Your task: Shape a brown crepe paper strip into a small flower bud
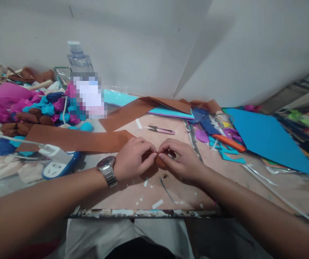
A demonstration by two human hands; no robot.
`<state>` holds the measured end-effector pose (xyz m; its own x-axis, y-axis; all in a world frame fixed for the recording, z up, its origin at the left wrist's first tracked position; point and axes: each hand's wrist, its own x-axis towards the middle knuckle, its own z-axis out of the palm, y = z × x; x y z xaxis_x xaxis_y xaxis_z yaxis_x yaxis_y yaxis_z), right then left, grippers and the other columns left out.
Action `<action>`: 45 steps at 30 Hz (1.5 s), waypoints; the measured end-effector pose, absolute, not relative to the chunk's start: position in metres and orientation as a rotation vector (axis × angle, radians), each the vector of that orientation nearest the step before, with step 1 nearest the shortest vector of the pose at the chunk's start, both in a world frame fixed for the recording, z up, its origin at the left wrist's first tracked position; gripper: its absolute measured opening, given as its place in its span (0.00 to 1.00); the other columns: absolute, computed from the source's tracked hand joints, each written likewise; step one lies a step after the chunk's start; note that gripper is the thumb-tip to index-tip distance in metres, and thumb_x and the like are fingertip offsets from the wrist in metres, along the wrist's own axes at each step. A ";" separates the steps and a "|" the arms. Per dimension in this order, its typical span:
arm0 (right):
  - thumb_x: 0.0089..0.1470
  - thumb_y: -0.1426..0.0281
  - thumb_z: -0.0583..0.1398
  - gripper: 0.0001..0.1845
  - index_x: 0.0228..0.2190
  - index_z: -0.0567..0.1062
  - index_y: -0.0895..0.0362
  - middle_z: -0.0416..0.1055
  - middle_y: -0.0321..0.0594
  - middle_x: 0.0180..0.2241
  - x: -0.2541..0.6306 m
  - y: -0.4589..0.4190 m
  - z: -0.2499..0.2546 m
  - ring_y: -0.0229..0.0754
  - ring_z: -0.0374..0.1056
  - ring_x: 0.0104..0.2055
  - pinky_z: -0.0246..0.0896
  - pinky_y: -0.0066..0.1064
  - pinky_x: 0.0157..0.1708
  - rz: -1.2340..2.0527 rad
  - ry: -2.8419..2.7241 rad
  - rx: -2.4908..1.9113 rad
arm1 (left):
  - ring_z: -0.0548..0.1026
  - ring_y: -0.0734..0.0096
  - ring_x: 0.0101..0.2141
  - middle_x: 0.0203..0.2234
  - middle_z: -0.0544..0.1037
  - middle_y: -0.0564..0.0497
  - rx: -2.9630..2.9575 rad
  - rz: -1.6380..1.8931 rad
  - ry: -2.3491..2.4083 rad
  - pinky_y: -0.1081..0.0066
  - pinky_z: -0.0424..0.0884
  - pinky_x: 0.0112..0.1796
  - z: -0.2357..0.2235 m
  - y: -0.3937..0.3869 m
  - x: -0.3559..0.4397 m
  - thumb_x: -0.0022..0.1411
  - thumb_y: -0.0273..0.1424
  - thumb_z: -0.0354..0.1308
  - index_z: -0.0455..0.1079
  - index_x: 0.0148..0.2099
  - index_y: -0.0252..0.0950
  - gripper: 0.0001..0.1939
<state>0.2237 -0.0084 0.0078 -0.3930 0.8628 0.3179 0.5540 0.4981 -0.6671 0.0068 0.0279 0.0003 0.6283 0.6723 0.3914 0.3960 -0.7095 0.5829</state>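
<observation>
My left hand [133, 157], with a metal watch on its wrist, and my right hand [178, 158] meet at the middle of the wooden board [187, 194]. Both are closed in a pinch on a small brown rolled piece of felt [160, 161], fingertips touching over it. Most of that piece is hidden by my fingers. A long brown felt strip [73, 139] lies just behind my left hand. Small pink-handled snips [161, 130] rest on the board beyond my hands.
A heap of pink, blue and brown felt rolls [27, 108] sits at the left, with a white and blue power strip [56, 163] near it. A plastic bottle [79, 61] stands at the wall. Blue sheet [267, 138] and an orange cutter [228, 142] lie at right.
</observation>
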 end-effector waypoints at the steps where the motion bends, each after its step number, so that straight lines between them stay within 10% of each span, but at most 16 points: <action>1: 0.63 0.71 0.61 0.02 0.35 0.74 0.55 0.72 0.36 0.34 0.223 -0.008 0.008 0.37 0.65 0.34 0.59 0.30 0.35 0.607 -2.101 -1.153 | 0.74 0.65 0.37 0.32 0.79 0.50 2.408 0.832 0.846 0.63 0.67 0.43 0.000 0.028 0.007 0.68 0.31 0.57 0.75 0.38 0.36 0.07; 45: 0.63 0.70 0.63 0.05 0.41 0.79 0.50 0.76 0.40 0.38 0.231 -0.007 0.007 0.42 0.73 0.41 0.70 0.37 0.42 0.349 -2.085 -0.950 | 0.76 0.69 0.34 0.33 0.80 0.49 2.156 0.885 0.747 0.68 0.72 0.38 0.005 0.028 0.004 0.69 0.33 0.57 0.78 0.41 0.37 0.09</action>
